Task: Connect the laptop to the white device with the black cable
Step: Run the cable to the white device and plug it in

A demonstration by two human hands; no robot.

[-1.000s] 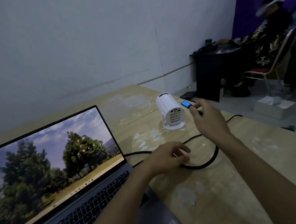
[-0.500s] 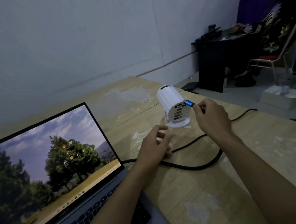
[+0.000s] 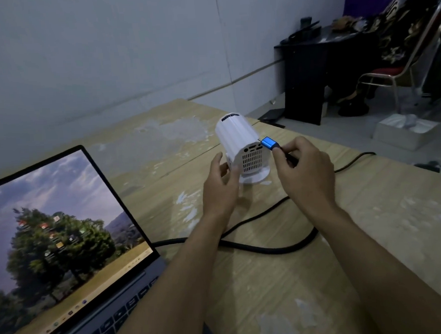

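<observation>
Wooden table [image 3: 373, 235]: laptop [image 3: 64, 241], white device [image 3: 241, 145], black cable [image 3: 271, 249].

Both bare forearms reach forward and slightly inward from the bottom edge. The left hand [image 3: 222, 186] stands edge-up, fingers loosely spread and curved, thumb raised, palm turned toward the right. The right hand [image 3: 305, 170] is held a little higher, back toward the camera, thumb and forefinger pinched together, the other fingers curled.

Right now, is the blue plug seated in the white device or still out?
Out. The blue plug, pinched by the right hand, has its tip beside the white device, short of the rear ports.
</observation>
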